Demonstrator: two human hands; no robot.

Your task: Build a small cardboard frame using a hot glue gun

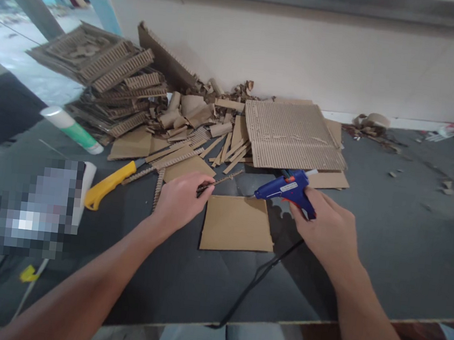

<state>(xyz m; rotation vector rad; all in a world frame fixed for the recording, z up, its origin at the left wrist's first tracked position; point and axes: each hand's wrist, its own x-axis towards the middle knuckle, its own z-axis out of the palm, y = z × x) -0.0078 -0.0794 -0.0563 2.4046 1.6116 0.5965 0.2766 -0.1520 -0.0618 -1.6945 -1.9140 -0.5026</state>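
My left hand (pixel 181 200) is closed in a pinch on one end of a thin corrugated cardboard strip (pixel 226 180), which reaches right toward the glue gun's nozzle. My right hand (pixel 326 229) grips the handle of a blue hot glue gun (pixel 285 188), nozzle pointing left. Its black cord (pixel 256 278) runs down toward the table's near edge. A flat rectangular cardboard piece (pixel 237 224) lies on the dark grey table (pixel 384 251) between my hands.
A yellow-handled utility knife (pixel 107 184) lies left of my left hand. A green and white tube (pixel 71 128) lies further left. Cardboard scraps, strips and a large corrugated sheet (pixel 293 135) pile up against the wall behind. A blurred-out object (pixel 40 207) sits at left.
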